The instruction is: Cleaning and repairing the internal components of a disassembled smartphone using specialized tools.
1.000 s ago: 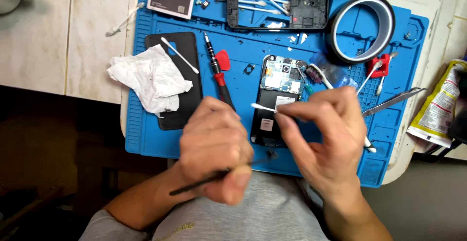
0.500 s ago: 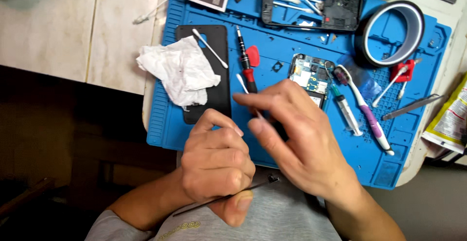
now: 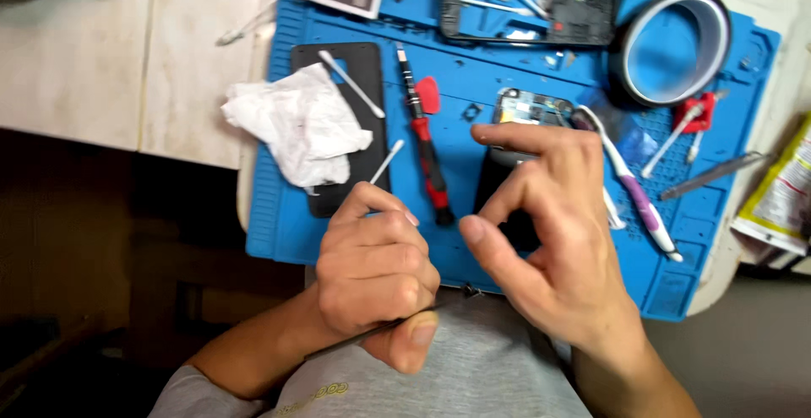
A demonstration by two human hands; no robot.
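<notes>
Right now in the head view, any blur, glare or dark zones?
Head view: blue mat evenly lit and fairly sharp; right hand slightly soft at the fingertips; left hand sharp; mild glare on the tape roll; lower left below the tabletop is deep shadow.

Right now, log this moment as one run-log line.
left hand: fist around cotton swab and thin dark tool | right hand: open, over opened phone | surface: blue repair mat | nearby: red screwdriver
</notes>
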